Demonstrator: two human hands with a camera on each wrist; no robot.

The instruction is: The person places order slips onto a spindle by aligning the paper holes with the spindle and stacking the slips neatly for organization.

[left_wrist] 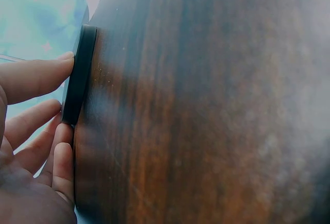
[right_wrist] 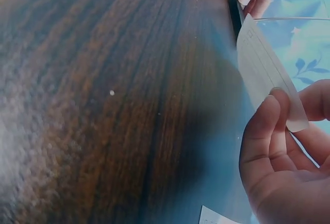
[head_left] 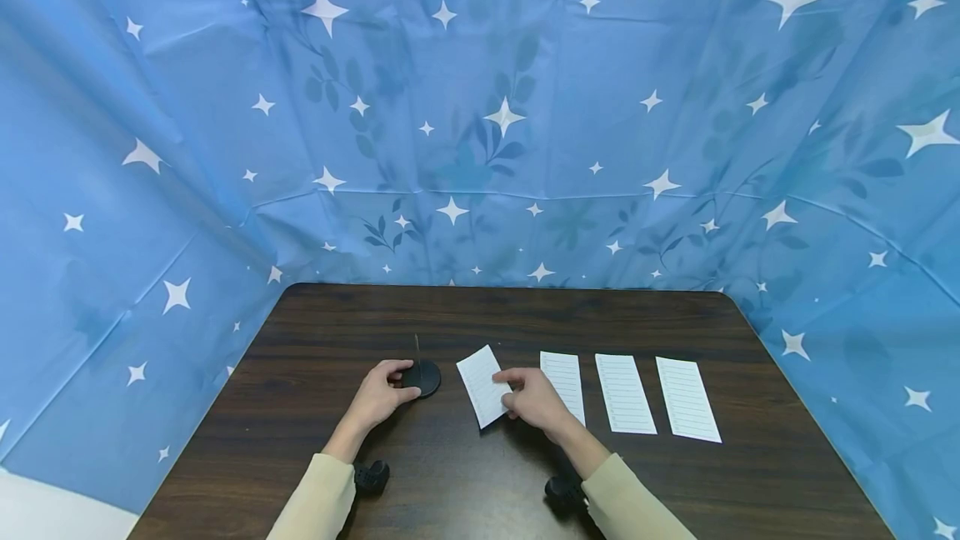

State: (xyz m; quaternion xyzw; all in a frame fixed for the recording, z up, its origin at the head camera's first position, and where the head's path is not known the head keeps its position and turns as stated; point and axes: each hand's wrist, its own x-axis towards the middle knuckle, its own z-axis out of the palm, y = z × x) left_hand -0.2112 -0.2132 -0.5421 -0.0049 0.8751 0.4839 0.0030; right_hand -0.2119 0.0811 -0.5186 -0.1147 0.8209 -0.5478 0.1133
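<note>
Four white lined paper slips: three lie flat in a row toward the dark wooden table's (head_left: 315,407) right edge. Your right hand (head_left: 534,400) pinches the fourth slip (head_left: 483,385), lifted near mid-table; your left hand (head_left: 378,394) grips the round black spike base (head_left: 422,377).

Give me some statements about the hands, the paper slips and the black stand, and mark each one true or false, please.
1. The right hand pinches a paper slip. True.
2. The left hand rests flat on bare table. False: its fingers hold the round black base.
3. Three more lined slips lie flat to the right. True.
4. The held slip is already on the thin spike. False: it is beside it.
</note>
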